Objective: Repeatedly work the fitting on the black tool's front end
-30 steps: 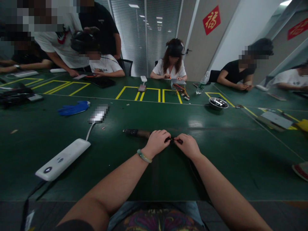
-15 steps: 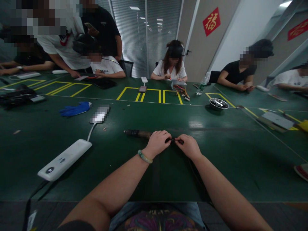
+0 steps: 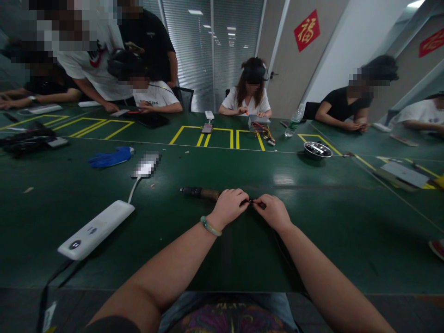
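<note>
A dark, stick-shaped electric screwdriver [image 3: 204, 193] lies on the green table, its narrow black nose pointing left. My left hand [image 3: 231, 203] is closed over its right end and hides that part. Just to the right, my right hand [image 3: 274, 210] pinches the dark cord end where it meets the tool. Between the fingertips of both hands a small dark piece shows, too small to make out. From my right hand a black cord [image 3: 282, 245] runs down beside my right forearm toward the table edge.
To the left lie a white power bank [image 3: 97, 229] cabled to a phone [image 3: 147, 165], and a blue glove [image 3: 111, 157]. A metal bowl [image 3: 317, 150] and a plastic bottle [image 3: 294, 121] stand farther right. Several people sit or stand across the table.
The whole view has shifted slightly. Both hands keep nearly the same place and grip at the right end of the tool.
</note>
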`<action>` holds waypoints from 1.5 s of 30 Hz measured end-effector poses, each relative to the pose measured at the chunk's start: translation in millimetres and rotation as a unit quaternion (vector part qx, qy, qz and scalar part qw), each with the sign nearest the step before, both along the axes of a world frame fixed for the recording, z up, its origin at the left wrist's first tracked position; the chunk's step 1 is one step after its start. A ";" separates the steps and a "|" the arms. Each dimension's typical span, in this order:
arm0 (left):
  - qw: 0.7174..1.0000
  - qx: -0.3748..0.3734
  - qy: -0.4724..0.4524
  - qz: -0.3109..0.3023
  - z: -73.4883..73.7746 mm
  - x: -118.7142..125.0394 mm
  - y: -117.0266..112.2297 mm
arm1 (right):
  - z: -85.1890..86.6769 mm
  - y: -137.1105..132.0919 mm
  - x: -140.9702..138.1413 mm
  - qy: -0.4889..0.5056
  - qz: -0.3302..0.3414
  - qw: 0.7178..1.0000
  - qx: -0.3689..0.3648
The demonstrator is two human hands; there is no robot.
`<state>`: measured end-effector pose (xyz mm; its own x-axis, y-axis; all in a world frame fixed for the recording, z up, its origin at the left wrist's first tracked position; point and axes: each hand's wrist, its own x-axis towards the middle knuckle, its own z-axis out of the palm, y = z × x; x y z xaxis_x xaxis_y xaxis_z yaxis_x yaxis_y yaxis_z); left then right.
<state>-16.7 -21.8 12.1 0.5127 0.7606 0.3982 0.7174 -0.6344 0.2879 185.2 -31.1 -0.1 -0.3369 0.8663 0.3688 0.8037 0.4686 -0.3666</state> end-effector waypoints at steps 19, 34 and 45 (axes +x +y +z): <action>1.000 -0.010 0.001 -0.002 -1.8 0.4 2.8 | -7.9 3.1 -4.4 -0.026 -0.007 0.999 0.018; 1.000 -0.014 0.016 0.000 3.8 -2.0 -2.1 | -9.3 2.6 -5.3 -0.055 0.012 0.996 0.068; 1.000 -0.023 0.012 -0.006 5.6 -4.8 -3.0 | -9.3 4.6 -4.1 -0.029 -0.015 0.999 0.007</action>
<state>-21.5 -24.8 17.6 0.5307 0.7720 0.3498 0.7172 -0.6289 0.3002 181.1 -26.5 -9.4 -0.3317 0.8717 0.3607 0.8377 0.4480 -0.3123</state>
